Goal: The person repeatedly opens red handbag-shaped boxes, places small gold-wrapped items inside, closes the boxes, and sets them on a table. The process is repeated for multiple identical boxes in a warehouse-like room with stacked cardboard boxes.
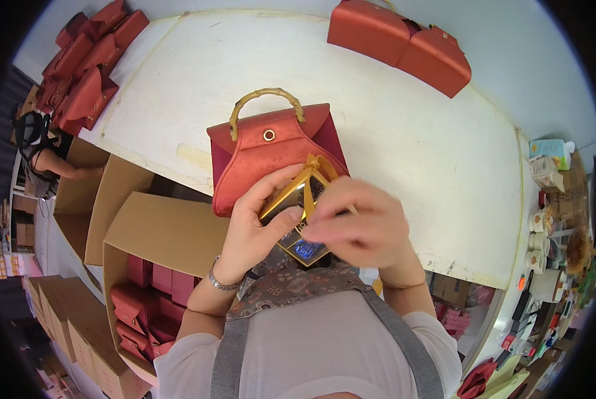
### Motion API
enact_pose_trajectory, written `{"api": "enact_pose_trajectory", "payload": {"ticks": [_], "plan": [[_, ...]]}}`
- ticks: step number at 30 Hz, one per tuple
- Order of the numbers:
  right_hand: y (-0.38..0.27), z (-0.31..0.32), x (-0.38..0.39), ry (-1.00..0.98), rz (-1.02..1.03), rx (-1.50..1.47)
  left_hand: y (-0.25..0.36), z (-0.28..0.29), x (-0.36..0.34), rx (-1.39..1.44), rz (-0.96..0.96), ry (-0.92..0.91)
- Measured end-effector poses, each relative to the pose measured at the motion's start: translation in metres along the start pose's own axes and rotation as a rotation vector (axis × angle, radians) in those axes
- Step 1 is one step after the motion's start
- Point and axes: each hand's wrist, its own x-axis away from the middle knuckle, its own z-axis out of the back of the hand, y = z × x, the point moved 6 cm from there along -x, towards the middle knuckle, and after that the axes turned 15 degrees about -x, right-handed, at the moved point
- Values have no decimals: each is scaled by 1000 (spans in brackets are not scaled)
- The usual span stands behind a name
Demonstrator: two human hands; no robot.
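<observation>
My left hand [254, 216] grips a small shiny box [304, 251] with gold edges and a dark, reflective face, thumb across its near side. A gold ribbon [309, 196] runs over the box from a bow at its far corner. Slightly blurred, my right hand [367, 226] is closed at the box's right side, its fingertips pinched on the ribbon. Just beyond both hands, a red handbag-shaped case [264, 156] with a bamboo-like handle [271, 93] and a round metal eyelet stands on the white table [431, 166].
Red cases [371, 30] stand at the table's far edge; several more are heaped [88, 56] far left. An open carton [158, 229] beside me holds red cases. Another person's arm [72, 166] reaches into a carton at left. Tape rolls [537, 243] and bottles crowd the right.
</observation>
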Motion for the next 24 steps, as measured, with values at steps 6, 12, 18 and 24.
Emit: {"api": "enact_pose_trajectory", "payload": {"ticks": [6,12,18,24], "plan": [[-11,-10,20,-162,27,343,-8,-2,2,217,80,-113],[0,-6,22,-211,7,353,-18,-11,-1,310,164,-232],[6,-19,24,-195,56,526,-22,-21,-3,167,60,-168],[3,-19,22,-277,110,520,-30,-21,-7,109,122,-16]]}}
